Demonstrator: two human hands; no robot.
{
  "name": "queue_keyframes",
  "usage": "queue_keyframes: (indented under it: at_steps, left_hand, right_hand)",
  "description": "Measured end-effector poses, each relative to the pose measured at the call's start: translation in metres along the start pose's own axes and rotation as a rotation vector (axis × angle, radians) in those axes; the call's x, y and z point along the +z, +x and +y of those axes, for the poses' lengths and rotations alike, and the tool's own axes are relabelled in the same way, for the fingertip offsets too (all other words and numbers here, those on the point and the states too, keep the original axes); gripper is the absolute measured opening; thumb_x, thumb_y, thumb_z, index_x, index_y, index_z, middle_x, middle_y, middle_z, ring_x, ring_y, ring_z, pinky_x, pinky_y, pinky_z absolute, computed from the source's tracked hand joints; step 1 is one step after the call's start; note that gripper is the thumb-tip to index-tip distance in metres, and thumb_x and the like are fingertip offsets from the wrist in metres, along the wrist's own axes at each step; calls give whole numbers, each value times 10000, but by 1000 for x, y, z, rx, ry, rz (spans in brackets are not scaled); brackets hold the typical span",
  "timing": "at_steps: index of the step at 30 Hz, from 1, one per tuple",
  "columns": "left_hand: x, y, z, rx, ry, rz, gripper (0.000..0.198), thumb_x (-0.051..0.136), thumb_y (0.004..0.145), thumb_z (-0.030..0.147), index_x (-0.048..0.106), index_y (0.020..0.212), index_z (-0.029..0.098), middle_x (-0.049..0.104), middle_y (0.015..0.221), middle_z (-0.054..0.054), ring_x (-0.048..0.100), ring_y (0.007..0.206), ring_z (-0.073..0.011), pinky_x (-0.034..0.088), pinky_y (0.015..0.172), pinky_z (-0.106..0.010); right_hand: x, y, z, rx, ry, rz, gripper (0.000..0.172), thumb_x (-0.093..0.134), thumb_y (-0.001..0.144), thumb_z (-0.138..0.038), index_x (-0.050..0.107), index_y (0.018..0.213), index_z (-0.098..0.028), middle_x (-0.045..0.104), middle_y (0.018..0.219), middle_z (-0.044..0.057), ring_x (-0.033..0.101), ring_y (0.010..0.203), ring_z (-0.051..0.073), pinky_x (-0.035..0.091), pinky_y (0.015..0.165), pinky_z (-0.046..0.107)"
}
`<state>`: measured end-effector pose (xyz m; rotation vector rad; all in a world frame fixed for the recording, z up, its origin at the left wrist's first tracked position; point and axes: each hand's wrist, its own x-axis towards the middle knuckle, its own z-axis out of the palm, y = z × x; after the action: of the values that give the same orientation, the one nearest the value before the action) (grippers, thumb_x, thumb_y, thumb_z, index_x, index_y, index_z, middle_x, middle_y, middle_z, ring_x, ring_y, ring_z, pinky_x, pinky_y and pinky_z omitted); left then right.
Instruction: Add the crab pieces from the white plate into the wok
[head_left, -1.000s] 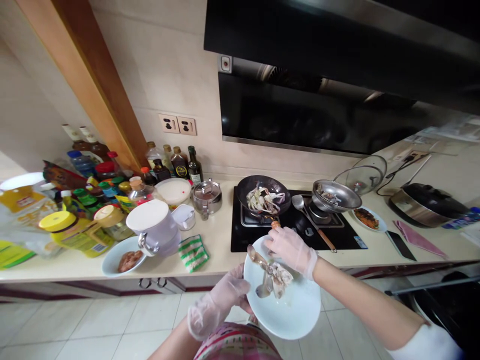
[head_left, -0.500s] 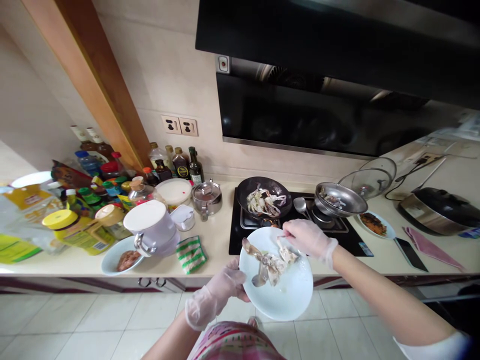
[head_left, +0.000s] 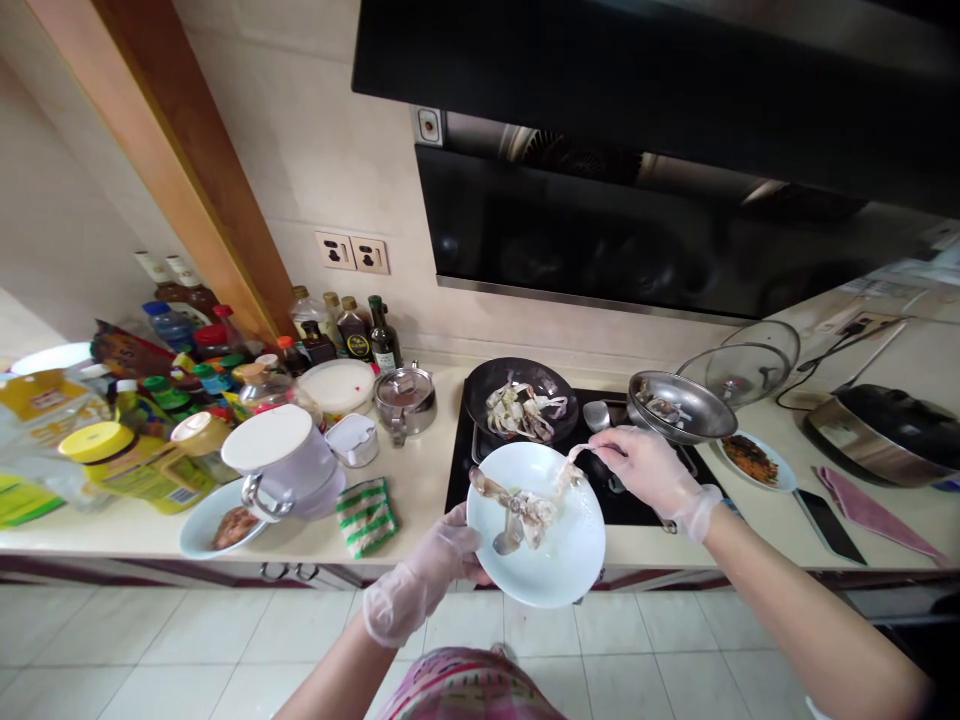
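Note:
My left hand (head_left: 448, 550), in a clear plastic glove, grips the left rim of a pale blue plate (head_left: 559, 575) held in front of the stove. Pale, powder-coated crab pieces (head_left: 525, 515) and a spoon (head_left: 508, 540) lie on it. In its gloved fingertips my right hand (head_left: 646, 470) pinches the leg of a crab piece (head_left: 570, 472) over the plate's right side. Beyond the plate, a black wok (head_left: 484, 380) on the burner holds several crab pieces (head_left: 525, 412).
A metal pan (head_left: 712, 420) with food, a spatula (head_left: 598, 415) and a glass lid (head_left: 750, 372) stand at the right. A striped cloth (head_left: 367, 517), a steel pot (head_left: 405, 400), a white lidded container (head_left: 281, 455) and several bottles crowd the left counter.
The crab piece in my right hand has come up from the plate, its leg now stretched out. My right hand has shifted rightward; the plate has moved slightly left and up in view.

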<state>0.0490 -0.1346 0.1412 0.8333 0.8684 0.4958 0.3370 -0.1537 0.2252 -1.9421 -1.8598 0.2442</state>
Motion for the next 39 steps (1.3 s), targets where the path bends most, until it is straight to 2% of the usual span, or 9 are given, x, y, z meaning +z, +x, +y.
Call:
queue_keyframes:
  at_steps: [6,11,15,18,23,27,33,36,39]
  left_hand:
    - [7,13,1,39,-14,5,536,762,655,347,657,1138,142,757,1025,-134,710,781,-243,540,629,-303]
    - [17,25,7,43,-34,19,529,732,660,316,641,1147,131,766,911,-106,701,724,-222,543,651,-310]
    - [22,31,8,67,-51,33,482,722,667,336,653,1099,131,759,956,-123,707,805,-253,541,710,-338]
    - [23,33,5,69,-70,68,534,742,649,347,642,1129,135,759,926,-120,704,761,-245,527,689,-329]
    - [17,31,-12,56,-136,213,574,793,627,393,614,1116,153,757,844,-86,668,625,-181,490,573,-257]
    - [6,22,-34,34,-221,315,529,823,598,338,610,1052,174,730,714,-42,632,548,-162,472,526,-238]
    - [-3,1,-65,67,-324,434,567,814,596,323,589,1093,169,716,680,-48,635,542,-171,477,505,-237]
    - [-3,-7,-73,92,-366,507,714,825,594,348,537,1222,168,700,652,-33,618,519,-162,471,494,-236]
    - [-4,-13,-76,116,-397,553,773,845,577,399,527,1246,180,698,665,-31,608,518,-160,484,507,-251]
  right_hand:
    - [-2,15,9,144,223,47,183,584,809,-299,757,824,-243,757,838,17,671,775,209,500,719,303]
    - [-11,36,21,157,336,38,140,629,760,-285,758,780,-234,759,833,23,679,795,217,509,745,314]
    - [-22,65,32,182,378,112,106,659,759,-254,763,768,-235,764,859,27,687,816,208,509,757,292]
    - [-21,99,41,203,371,143,88,677,762,-246,762,758,-224,759,816,34,686,779,196,509,737,279]
    - [10,171,64,256,313,136,95,717,787,-269,733,770,-176,733,791,26,676,770,178,523,716,281]
    - [51,220,79,323,216,41,202,637,914,-340,670,972,-150,688,981,37,659,856,168,556,767,349]
    - [106,258,75,339,65,-120,279,617,928,-354,632,1137,-169,640,1155,60,643,962,205,559,802,375]
    - [111,267,75,324,-19,-171,283,617,929,-351,625,1153,-179,634,1166,64,641,968,203,558,806,376]
    - [86,274,80,294,-93,-152,276,618,929,-354,621,1150,-186,634,1165,68,637,983,196,547,837,392]
